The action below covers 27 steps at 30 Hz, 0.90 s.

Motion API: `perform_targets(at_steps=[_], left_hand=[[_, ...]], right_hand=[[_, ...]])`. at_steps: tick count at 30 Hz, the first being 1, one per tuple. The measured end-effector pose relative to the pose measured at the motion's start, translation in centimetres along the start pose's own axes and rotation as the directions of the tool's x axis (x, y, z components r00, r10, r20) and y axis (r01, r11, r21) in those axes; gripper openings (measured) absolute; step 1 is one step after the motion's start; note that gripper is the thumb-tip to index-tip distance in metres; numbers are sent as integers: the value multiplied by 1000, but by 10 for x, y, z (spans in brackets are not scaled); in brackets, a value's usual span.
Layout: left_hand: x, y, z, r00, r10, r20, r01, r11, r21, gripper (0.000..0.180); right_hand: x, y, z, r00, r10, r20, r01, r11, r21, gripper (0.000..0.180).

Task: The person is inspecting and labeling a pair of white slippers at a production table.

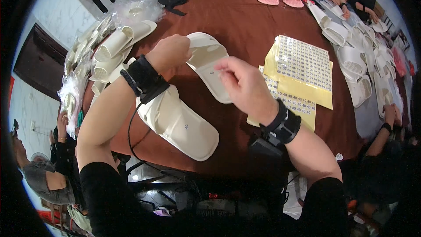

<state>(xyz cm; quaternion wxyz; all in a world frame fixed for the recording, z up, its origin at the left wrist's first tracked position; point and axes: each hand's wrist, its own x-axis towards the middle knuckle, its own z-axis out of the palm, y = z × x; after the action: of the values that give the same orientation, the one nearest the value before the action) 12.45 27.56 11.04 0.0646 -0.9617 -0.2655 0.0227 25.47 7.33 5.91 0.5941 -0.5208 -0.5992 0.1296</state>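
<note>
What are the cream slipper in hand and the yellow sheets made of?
Held slipper: looks like moulded foam or soft rubber, matte cream, thick smooth sole with rounded edges; exact polymer unclear. The left hand grips one end; the right hand presses on the sole. Yellow sheets: likely paper sticker backing, flat, thin, with a grid of small labels.

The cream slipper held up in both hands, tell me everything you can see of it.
The cream slipper is a soft-looking foam slide, seen sole side up, with shallow oval hollows and a small round sticker on the sole. It is held tilted above the brown table. The left hand grips its far end; the right hand presses fingertips on the sole near the sticker. A second cream slipper lies below it.
</note>
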Motion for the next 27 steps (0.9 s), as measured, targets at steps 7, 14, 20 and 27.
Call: perform_targets(at_steps=[7, 14, 20, 27], left_hand=[[-48, 56, -15, 991, 127, 43, -126, 992, -25, 20], [-112, 38, -28, 985, 98, -143, -128, 967, -221, 36], [-170, 7, -13, 993, -75, -88, 49, 961, -271, 61], [-165, -2, 9, 981, -195, -4, 166, 847, -505, 63]], right_hand=[[5, 14, 0, 1000, 25, 14, -23, 991, -133, 16], [3, 21, 0, 998, -57, -19, 52, 978, -204, 20], [0, 37, -3, 999, -14, 48, 31, 922, -385, 34], [1, 40, -4, 983, 131, 132, -92, 959, -268, 41]])
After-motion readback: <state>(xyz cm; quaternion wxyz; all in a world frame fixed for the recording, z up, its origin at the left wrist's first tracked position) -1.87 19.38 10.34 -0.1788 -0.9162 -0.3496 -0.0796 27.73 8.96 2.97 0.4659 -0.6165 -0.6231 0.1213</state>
